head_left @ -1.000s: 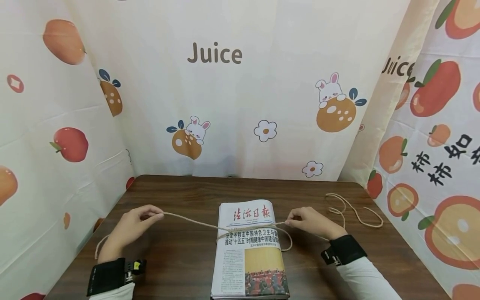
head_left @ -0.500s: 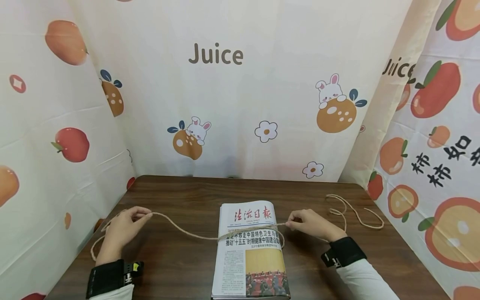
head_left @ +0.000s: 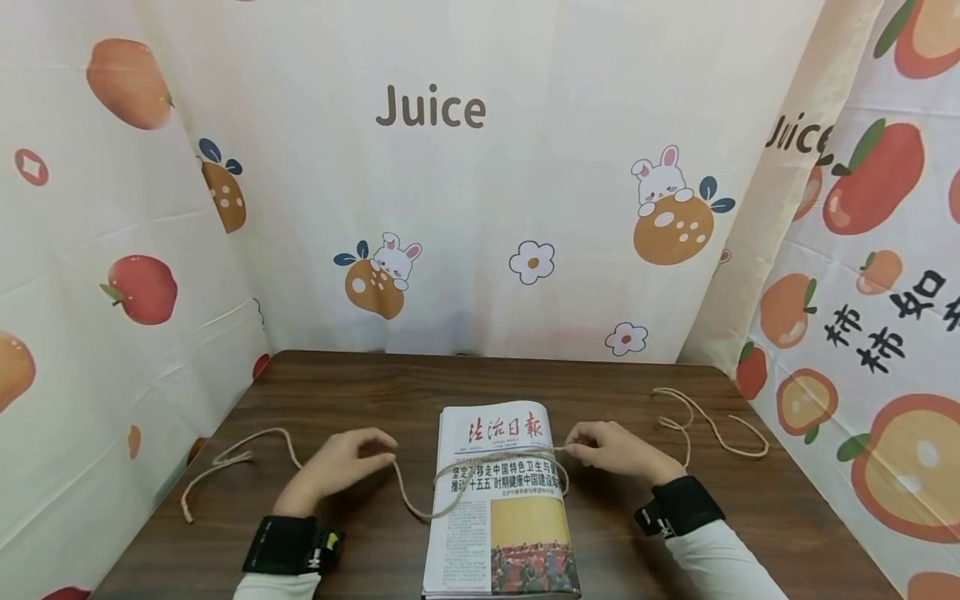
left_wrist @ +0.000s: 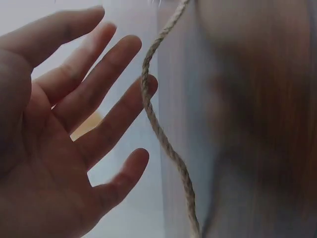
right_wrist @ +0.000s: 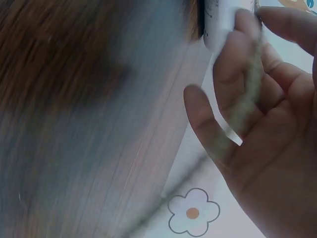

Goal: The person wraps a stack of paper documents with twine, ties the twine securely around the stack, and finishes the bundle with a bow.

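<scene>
A folded stack of newspapers lies on the table with beige rope wrapped across its upper part. Left of the stack, my left hand hovers over the table, its fingers spread and the thumb apart. In the left wrist view the rope hangs by the fingertips of that hand, crossing near one of them, with no pinch on it. On the other side of the stack my right hand pinches the rope between thumb and forefinger; in the right wrist view this rope runs down past the palm.
One loose rope end curls on the table at left. Another loose length lies at the far right. The dark wooden table is enclosed by printed curtains at the back and both sides.
My left hand has let go of the rope's left strand and moved right toward the newspapers. That strand, earlier pulled taut, now sags in a loop onto the stack. My right hand barely moved.
</scene>
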`<state>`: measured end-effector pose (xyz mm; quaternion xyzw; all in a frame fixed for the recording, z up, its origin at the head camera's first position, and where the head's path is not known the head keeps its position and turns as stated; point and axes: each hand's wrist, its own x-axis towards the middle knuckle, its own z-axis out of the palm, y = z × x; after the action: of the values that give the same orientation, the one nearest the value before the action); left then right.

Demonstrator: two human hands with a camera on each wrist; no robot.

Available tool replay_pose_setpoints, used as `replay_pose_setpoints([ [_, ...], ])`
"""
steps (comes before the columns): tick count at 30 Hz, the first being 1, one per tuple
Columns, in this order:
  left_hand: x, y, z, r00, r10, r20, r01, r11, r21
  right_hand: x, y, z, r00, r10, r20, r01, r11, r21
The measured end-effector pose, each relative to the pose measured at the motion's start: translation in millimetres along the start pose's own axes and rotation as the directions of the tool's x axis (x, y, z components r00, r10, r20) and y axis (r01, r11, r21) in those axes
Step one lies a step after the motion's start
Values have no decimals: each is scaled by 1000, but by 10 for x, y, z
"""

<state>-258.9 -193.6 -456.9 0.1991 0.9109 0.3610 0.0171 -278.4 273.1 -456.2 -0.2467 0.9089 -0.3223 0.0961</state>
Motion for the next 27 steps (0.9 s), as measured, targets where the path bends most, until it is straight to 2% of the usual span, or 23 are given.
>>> replay_pose_setpoints([
  [3, 62, 157, 168, 996, 77, 53, -79, 996, 48, 28, -10, 30, 1000, -10, -10, 10, 1000, -24],
  [6, 93, 303, 305, 989, 119, 82, -127, 987, 99, 57, -18, 56, 1000, -2, -5, 2, 1000, -14],
  [12, 146, 512, 541, 968, 145, 203, -159, 986, 51, 96, -42, 83, 1000, 7, 10, -8, 1000, 29],
  [14, 160, 560, 597, 962, 151, 226, -163, 986, 37, 105, -46, 88, 1000, 0, 8, 0, 999, 37],
  [19, 186, 656, 681, 963, 151, 225, -169, 984, 61, 101, -56, 103, 1000, -6, -16, 7, 999, 42],
  [24, 176, 708, 709, 964, 143, 226, -166, 982, 87, 79, -99, 119, 999, -6, -43, 9, 998, 61],
  [27, 183, 693, 688, 953, 160, 257, -173, 985, 27, 62, -131, 124, 999, -6, -50, 11, 995, 96],
])
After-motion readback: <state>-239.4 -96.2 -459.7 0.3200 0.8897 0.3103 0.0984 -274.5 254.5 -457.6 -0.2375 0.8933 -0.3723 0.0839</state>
